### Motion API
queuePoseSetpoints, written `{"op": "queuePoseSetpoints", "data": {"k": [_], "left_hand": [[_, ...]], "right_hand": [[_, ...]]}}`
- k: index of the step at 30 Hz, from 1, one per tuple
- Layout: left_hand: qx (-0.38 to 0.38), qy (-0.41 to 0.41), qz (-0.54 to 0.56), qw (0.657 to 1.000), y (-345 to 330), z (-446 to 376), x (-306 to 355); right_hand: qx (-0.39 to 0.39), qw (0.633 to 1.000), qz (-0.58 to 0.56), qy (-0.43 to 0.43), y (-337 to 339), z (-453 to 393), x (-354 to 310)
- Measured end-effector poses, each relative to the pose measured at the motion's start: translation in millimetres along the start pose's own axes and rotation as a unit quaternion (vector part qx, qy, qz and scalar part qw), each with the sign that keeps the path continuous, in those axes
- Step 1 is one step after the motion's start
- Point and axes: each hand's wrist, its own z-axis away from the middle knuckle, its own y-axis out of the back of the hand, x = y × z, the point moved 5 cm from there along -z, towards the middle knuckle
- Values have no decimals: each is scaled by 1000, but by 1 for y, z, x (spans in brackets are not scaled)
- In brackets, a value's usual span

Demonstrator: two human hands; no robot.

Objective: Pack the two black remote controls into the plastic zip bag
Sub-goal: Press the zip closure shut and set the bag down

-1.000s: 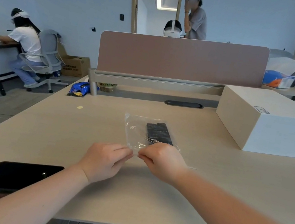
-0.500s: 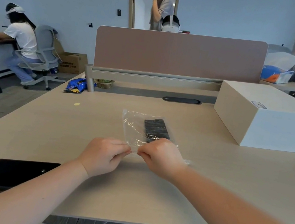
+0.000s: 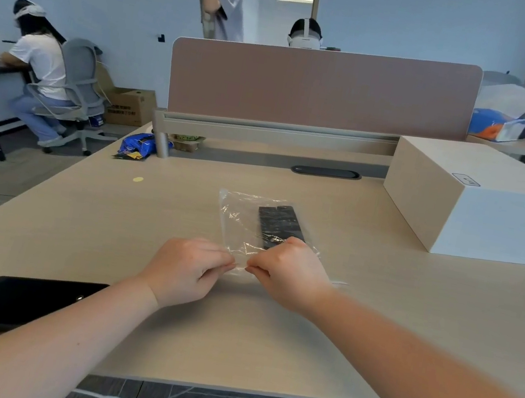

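The plastic zip bag [image 3: 242, 226] lies flat on the desk [image 3: 375, 304], in front of the person, with its closed bottom pointing away and its mouth toward the hands. Inside it the black remote controls [image 3: 279, 224] show as one dark block on the right side of the bag; a thin notch at the far end suggests two pieces side by side, but I cannot tell this for sure. The left hand [image 3: 186, 271] and the right hand [image 3: 290, 274] are both closed in a pinch on the near edge of the bag, almost touching each other at the middle of the mouth. From this I judge that the packing itself is done and the step in hand is the sealing of the zip. The next move calls for pressing the two strips together and sliding the pinch outward along the edge, with even pressure, while the bag stays flat. The thin film wrinkles easily, so the strip may close only in part.
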Motion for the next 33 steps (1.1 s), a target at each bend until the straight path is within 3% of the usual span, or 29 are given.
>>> {"op": "queuePoseSetpoints", "data": {"k": [8, 20, 26, 29, 33], "left_hand": [[1, 7, 13, 1000, 0, -2, 2], [-2, 5, 18, 1000, -3, -8, 8], [1, 5, 3, 1000, 0, -10, 11], [-7, 4, 1, 1000, -2, -10, 10], [-12, 3, 6, 1000, -4, -9, 8]], "right_hand": [[44, 993, -99, -42, 2, 3, 4], [-14, 980, -173, -94, -1, 3, 9], [2, 987, -144, -68, 0, 2, 8], [48, 994, -94, -36, 3, 3, 7], [33, 998, -48, -17, 0, 3, 5]]}}
